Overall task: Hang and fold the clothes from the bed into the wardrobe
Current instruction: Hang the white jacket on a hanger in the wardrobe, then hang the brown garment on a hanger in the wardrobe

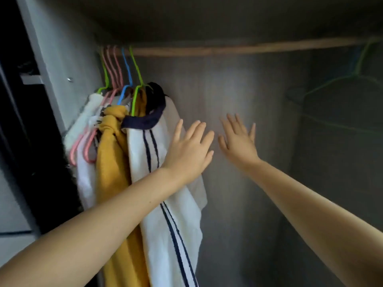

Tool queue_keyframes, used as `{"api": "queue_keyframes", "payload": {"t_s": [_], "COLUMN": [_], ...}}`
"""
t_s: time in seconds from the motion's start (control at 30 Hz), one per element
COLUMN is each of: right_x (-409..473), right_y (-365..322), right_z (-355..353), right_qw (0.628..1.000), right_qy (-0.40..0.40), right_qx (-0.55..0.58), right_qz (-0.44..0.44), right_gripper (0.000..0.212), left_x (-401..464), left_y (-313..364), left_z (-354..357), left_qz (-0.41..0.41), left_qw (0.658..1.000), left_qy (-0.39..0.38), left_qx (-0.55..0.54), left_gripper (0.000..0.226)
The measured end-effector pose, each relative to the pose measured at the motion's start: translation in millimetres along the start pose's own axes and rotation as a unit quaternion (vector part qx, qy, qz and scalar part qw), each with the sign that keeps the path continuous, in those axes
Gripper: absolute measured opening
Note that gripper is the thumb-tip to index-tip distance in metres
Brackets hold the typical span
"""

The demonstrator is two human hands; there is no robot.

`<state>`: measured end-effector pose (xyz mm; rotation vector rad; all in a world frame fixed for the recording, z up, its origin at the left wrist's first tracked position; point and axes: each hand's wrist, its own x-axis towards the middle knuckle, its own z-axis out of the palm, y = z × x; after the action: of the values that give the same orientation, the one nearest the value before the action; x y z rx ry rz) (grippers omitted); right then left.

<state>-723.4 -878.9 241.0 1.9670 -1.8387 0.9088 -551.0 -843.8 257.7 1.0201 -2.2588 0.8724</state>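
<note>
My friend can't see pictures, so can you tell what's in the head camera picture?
Two open hands reach into a grey wardrobe: the left hand rests against a white garment with navy stripes, the right hand holds nothing. Clothes, one mustard yellow, hang bunched at the left end of a wooden rail.

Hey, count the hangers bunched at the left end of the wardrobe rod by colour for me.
Green hangers: 2
Pink hangers: 2, possibly 3; the hooks overlap
Blue hanger: 1
Total: 5, maybe 6
Faint hangers at the rod's dim right end are not counted.
</note>
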Motion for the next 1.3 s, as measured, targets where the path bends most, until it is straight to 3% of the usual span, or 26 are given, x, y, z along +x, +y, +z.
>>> {"api": "queue_keyframes", "payload": {"t_s": [0.17, 0.33, 0.5, 0.7, 1.0, 1.3], "right_x": [-124.5, -259.1, -411.5, -592.1, -750.3, -827.8], "right_y": [86.8, 164.9, 224.9, 264.5, 299.4, 390.5], "right_z": [-27.5, -67.9, -129.0, -235.2, -344.2, -391.8], "right_qw": [0.991, 0.968, 0.918, 0.826, 0.742, 0.695], "right_qy": [-0.034, -0.093, -0.171, -0.249, -0.223, -0.198], "right_qx": [-0.127, -0.186, -0.205, -0.240, -0.242, -0.210], "right_qz": [0.028, 0.140, 0.292, 0.444, 0.584, 0.659], "right_gripper": [0.050, 0.048, 0.051, 0.051, 0.050, 0.055], "left_x": [-7.6, -17.1, -38.9, -70.3, -93.2, -50.7], "left_y": [100.5, 215.6, 344.7, 524.7, 727.3, 880.0], "left_z": [47.5, 68.3, 64.6, 19.0, -54.3, -52.4], "left_qz": [0.045, 0.118, 0.202, 0.293, 0.398, 0.480], "left_qw": [0.986, 0.958, 0.930, 0.863, 0.791, 0.742], "left_qy": [-0.045, -0.103, -0.146, -0.209, -0.236, -0.249], "left_qx": [-0.155, -0.240, -0.269, -0.354, -0.400, -0.396], "left_gripper": [0.046, 0.045, 0.045, 0.046, 0.048, 0.049]}}
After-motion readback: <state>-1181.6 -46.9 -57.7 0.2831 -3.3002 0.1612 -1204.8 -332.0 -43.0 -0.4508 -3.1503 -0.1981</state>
